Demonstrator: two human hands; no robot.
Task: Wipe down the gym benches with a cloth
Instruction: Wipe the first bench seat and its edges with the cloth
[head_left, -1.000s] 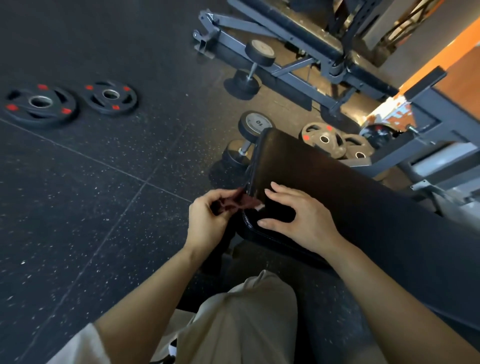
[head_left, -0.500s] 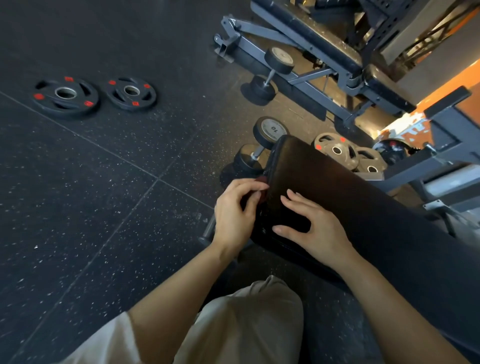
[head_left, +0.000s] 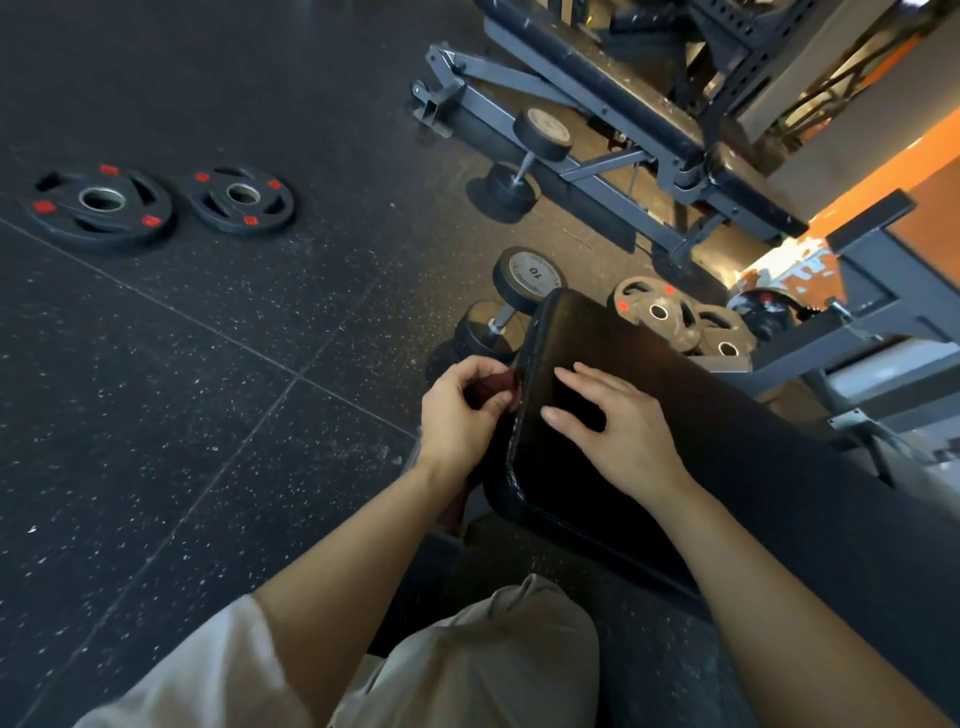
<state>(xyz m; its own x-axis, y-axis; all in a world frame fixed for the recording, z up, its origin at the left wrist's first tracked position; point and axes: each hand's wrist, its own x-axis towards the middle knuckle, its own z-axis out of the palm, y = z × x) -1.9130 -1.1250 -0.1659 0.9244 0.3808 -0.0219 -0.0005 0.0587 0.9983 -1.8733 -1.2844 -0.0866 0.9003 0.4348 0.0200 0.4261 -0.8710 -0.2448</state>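
Two black weight plates with red markings (head_left: 101, 205) (head_left: 241, 198) lie flat, side by side, on the dark speckled rubber floor (head_left: 182, 389) at upper left. A dumbbell marked 10 (head_left: 506, 306) lies on the floor further right, a second dumbbell (head_left: 522, 166) beyond it, just beside the grey steel frame of an adjustable rack (head_left: 597, 150). At right, tan weight plates (head_left: 657, 312) (head_left: 724, 338) lie overlapping on the floor near more grey framing (head_left: 883, 306), with an orange wall (head_left: 883, 171) behind.

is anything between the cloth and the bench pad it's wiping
Nothing visible. The left hand holds the dark red cloth right against the bench pad's side edge; the right hand rests on top, clear of that edge.
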